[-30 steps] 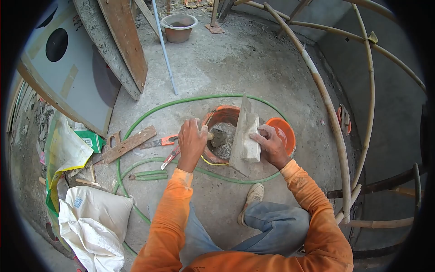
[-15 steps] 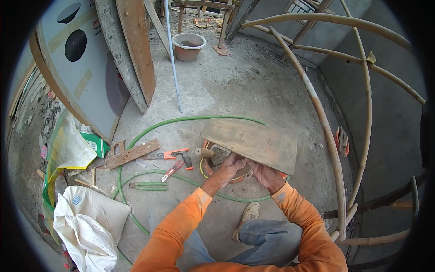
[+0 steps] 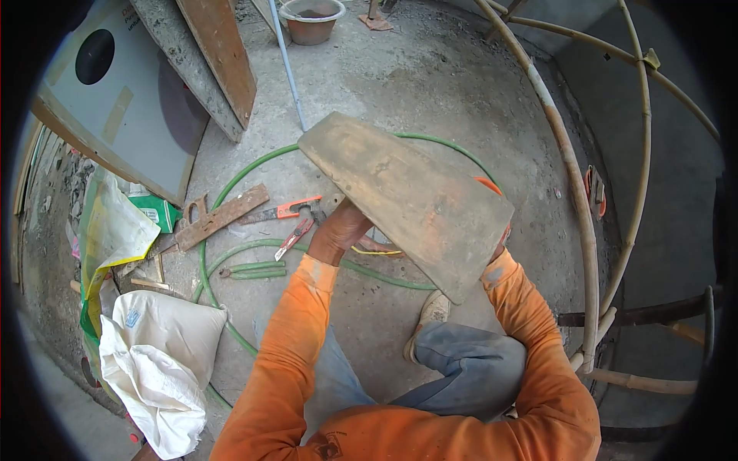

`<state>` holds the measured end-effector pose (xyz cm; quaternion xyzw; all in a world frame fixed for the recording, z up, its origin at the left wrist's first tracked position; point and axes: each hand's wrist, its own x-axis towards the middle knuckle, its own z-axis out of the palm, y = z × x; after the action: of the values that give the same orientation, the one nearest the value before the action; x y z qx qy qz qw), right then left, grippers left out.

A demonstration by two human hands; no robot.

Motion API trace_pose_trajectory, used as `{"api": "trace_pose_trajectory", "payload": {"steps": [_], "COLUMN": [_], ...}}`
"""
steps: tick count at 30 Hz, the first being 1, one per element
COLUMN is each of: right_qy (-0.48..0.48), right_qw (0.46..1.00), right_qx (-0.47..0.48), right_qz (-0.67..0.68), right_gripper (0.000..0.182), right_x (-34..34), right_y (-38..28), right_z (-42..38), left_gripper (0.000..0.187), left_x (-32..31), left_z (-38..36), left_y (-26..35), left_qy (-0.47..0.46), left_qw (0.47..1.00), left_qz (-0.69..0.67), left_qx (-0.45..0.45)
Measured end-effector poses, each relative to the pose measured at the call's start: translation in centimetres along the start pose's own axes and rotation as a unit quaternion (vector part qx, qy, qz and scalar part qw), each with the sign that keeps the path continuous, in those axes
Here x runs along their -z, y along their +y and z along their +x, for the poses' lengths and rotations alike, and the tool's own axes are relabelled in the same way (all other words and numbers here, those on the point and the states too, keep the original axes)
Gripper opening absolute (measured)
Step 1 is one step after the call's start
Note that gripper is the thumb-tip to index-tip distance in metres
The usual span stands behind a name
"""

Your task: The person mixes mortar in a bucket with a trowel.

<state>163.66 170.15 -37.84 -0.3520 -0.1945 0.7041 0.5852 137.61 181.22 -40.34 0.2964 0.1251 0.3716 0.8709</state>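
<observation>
A flat, dusty grey-brown board (image 3: 407, 200) is raised in front of me and tilted, its narrower end to the upper left. My left hand (image 3: 343, 229) supports its lower left edge, fingers tucked out of sight beneath. At the opposite end, my right hand (image 3: 500, 247) grips the edge, mostly covered by the board. Some orange shows past the board's right edge. Below lie a coiled green hose (image 3: 265, 156) and part of a yellow-edged round item (image 3: 377, 246), largely hidden by the board.
Left of me lie a handsaw (image 3: 219, 220), an orange-handled tool (image 3: 288, 209), a red utility knife (image 3: 294, 237), green-handled pliers (image 3: 254, 270) and a white sack (image 3: 165, 330). Bamboo poles (image 3: 573, 177) stand at right. A bucket (image 3: 311, 27) is ahead, a leaning panel (image 3: 115, 92) at far left.
The board has swung up and turned, its left end rising, and now covers more of the floor. My hands have spread apart toward its two ends. The view has tipped downward.
</observation>
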Motion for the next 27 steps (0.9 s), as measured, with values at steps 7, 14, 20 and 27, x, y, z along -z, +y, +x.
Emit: {"api": "trace_pose_trajectory", "payload": {"steps": [7,14,20,27], "right_qy": [-0.034,-0.062,-0.065,0.104], "right_qw": [0.999,0.998,0.997,0.989], "right_qx": [-0.03,-0.024,0.021,0.082], "right_qz": [-0.019,0.002,0.045,-0.063], "right_gripper": [0.039,0.042,0.044,0.047], "right_x": [-3.0,-0.6,0.1,0.5], "right_y": [2.5,-3.8,-7.9,-8.7], "right_z": [0.5,-0.8,-0.1,-0.9], "left_gripper": [0.081,0.068,0.051,0.032], "left_x": [-2.0,2.7,3.0,2.9], "left_z": [1.0,1.1,4.4,6.3], "left_y": [0.9,2.1,0.9,-3.3], "left_qy": [-0.011,0.19,0.054,0.052], "left_qw": [0.992,0.593,0.467,0.623], "left_qz": [0.122,0.783,0.858,0.701], "left_qx": [0.022,0.009,0.207,0.342]}}
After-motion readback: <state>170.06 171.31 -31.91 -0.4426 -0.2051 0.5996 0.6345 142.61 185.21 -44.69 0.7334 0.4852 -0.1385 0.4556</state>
